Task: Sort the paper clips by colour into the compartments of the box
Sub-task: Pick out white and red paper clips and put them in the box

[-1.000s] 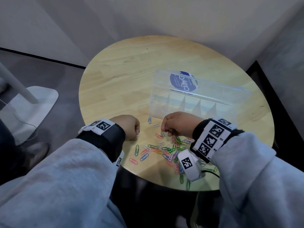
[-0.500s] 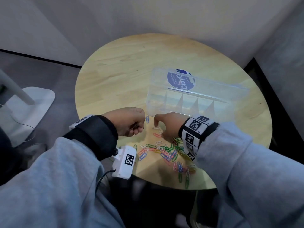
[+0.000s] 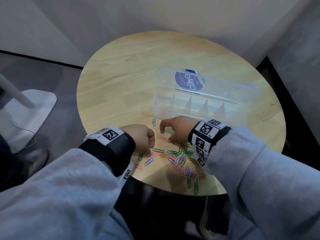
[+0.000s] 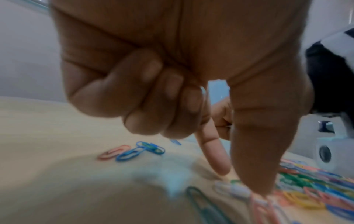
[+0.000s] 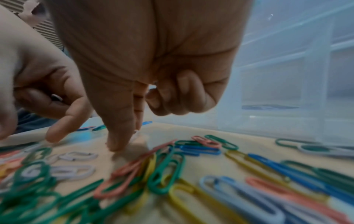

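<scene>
While the clear plastic compartment box [image 3: 199, 108] stands with its lid raised at the far side of the round pale-wood worktop [image 3: 124, 70], its compartments show no clips in the head view; sorting is judged barely begun.

Item: heap of plastic-coated paper clips [image 3: 178, 155], green, blue, pink, yellow and white, lying loose and mixed on the near edge of the worktop, just in front of the box. Nearly the whole stock is left to sort.

Item: stray blue clip [image 3: 154, 122], alone near the box's left corner, outside it.

Item: left hand [image 3: 141, 138], three fingers curled into the palm, forefinger and thumb reaching down at the heap's left edge by a white clip [image 4: 232, 189]. A glint of metal shows among the curled fingers; whether clips are held there cannot be told.

Item: right hand [image 3: 176, 130], outer fingers folded, thumb and forefinger lowered with tips on the worktop beside pink and white clips [image 5: 76, 156]; whether a clip is pinched cannot be told.

Outstanding: every colour awaits its compartment.
</scene>
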